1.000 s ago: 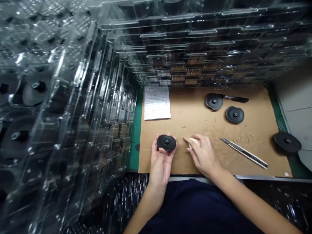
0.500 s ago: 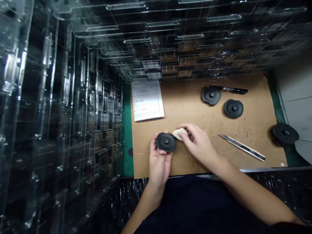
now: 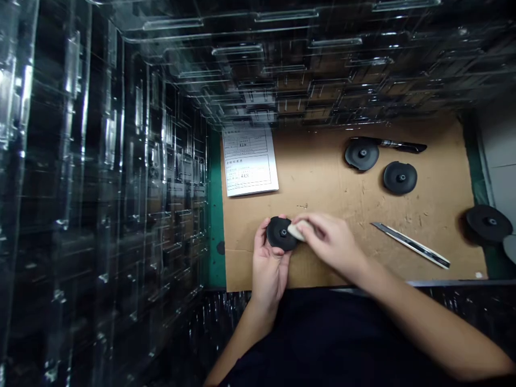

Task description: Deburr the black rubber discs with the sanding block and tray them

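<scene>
My left hand (image 3: 271,266) grips a round black disc part (image 3: 278,232) by its rim, with the hub in the disc's middle facing up. In my right hand (image 3: 332,242) a small off-white pad (image 3: 296,230) is pinched between thumb and fingers. The pad overlaps the right side of the disc, close to the hub; whether it presses on the surface I cannot tell. A utility knife (image 3: 411,245) with a pale handle lies to the right of my right hand on the cardboard sheet (image 3: 318,188).
Two similar black discs (image 3: 400,178) lie at the back right beside a black marker pen (image 3: 403,145). Another disc (image 3: 489,223) sits at the right edge. Printed papers (image 3: 252,166) lie at the back left. Stacked clear plastic trays (image 3: 153,177) wall the left and back.
My right hand has brought the pad leftward relative to the disc, from beside its edge to over its right side. The whole view has shifted slightly.
</scene>
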Motion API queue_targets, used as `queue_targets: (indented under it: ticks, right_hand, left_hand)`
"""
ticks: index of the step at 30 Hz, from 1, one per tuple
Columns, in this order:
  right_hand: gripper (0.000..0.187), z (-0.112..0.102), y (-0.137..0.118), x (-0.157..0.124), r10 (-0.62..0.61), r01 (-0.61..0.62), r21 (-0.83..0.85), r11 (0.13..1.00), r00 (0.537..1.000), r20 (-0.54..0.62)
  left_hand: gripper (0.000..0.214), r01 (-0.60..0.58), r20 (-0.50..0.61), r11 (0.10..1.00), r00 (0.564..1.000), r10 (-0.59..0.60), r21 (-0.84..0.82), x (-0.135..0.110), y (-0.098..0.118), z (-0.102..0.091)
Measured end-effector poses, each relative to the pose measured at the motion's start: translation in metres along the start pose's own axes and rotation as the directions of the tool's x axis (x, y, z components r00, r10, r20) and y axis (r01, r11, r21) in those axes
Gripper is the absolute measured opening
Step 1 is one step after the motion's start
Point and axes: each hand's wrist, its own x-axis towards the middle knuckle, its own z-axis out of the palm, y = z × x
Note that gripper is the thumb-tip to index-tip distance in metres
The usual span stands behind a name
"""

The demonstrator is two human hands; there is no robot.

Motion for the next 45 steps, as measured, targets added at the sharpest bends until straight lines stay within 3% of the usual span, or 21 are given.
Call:
queue_targets:
  ticks: [2, 6, 10, 15, 19, 21, 24, 27, 32, 35, 38, 40, 43, 45]
  right_hand:
    - [0.016, 0.001, 0.000, 0.001, -0.003, 0.003, -0.022, 1.000, 1.000, -0.027]
    - [0.017, 0.000, -0.002, -0.001, -0.058, 0.058, 0.009, 0.998, 0.998, 0.034]
    - [0.016, -0.001, -0.002, -0.002, 0.012, -0.012, -0.023, 1.000, 1.000, -0.007]
    - [0.017, -0.004, -0.001, -0.004, -0.087, 0.087, 0.013, 0.996, 0.995, 0.038]
    - [0.016, -0.013, 0.006, 0.014, 0.005, -0.008, -0.021, 1.000, 0.995, -0.103]
    - [0.019, -0.014, 0.003, 0.020, -0.042, 0.038, -0.034, 0.999, 0.991, -0.126]
    - [0.020, -0.009, -0.008, 0.022, -0.134, 0.135, -0.056, 0.989, 0.991, 0.022]
    - [0.020, -0.002, -0.014, 0.021, -0.118, 0.134, -0.106, 0.985, 0.982, 0.145]
    - [0.022, -0.003, 0.002, 0.007, -0.231, 0.232, -0.072, 0.970, 0.973, 0.016]
    - [0.018, -0.016, 0.011, -0.001, -0.163, 0.165, -0.056, 0.985, 0.985, 0.051]
    - [0.018, -0.018, 0.006, 0.005, -0.073, 0.068, -0.052, 0.996, 0.993, -0.089]
    - [0.020, -0.010, -0.002, 0.011, -0.099, 0.100, -0.004, 0.995, 0.984, -0.147]
    - [0.020, -0.002, -0.009, 0.008, -0.150, 0.152, 0.056, 0.987, 0.988, -0.049]
    - [0.018, -0.006, -0.004, -0.005, -0.060, 0.056, 0.087, 0.995, 0.997, 0.047]
  left_hand:
    - [0.047, -0.015, -0.002, 1.000, 1.000, 0.015, 0.002, 0.001, -0.001, -0.001]
    - [0.047, 0.019, 0.021, 1.000, 1.000, -0.018, -0.012, 0.001, 0.000, -0.001]
    - [0.046, -0.025, 0.009, 1.000, 1.000, 0.025, 0.010, 0.000, -0.001, 0.000]
    - [0.043, 0.010, 0.035, 1.000, 0.999, -0.009, -0.025, 0.000, -0.001, -0.001]
    - [0.047, -0.024, 0.032, 1.000, 0.999, 0.025, -0.006, 0.000, -0.001, -0.002]
    - [0.048, -0.034, 0.015, 0.999, 0.999, 0.034, 0.002, 0.000, -0.001, -0.002]
    - [0.049, -0.034, 0.004, 0.999, 0.999, 0.034, 0.001, 0.001, -0.002, -0.004]
    - [0.048, -0.021, 0.009, 1.000, 1.000, 0.021, -0.004, 0.002, -0.001, -0.006]
    - [0.050, -0.008, 0.030, 1.000, 1.000, 0.008, -0.002, 0.002, 0.001, -0.004]
    - [0.052, 0.002, 0.055, 1.000, 0.998, -0.002, 0.004, 0.002, 0.000, -0.002]
    - [0.049, -0.024, 0.035, 1.000, 0.999, 0.023, 0.018, 0.002, 0.000, -0.003]
    - [0.049, -0.026, 0.016, 0.999, 1.000, 0.026, 0.026, 0.001, 0.000, -0.004]
    - [0.053, -0.001, 0.029, 0.999, 1.000, 0.000, 0.039, 0.001, 0.002, -0.005]
    - [0.056, 0.025, 0.059, 0.999, 0.998, -0.027, 0.049, 0.001, 0.004, -0.005]
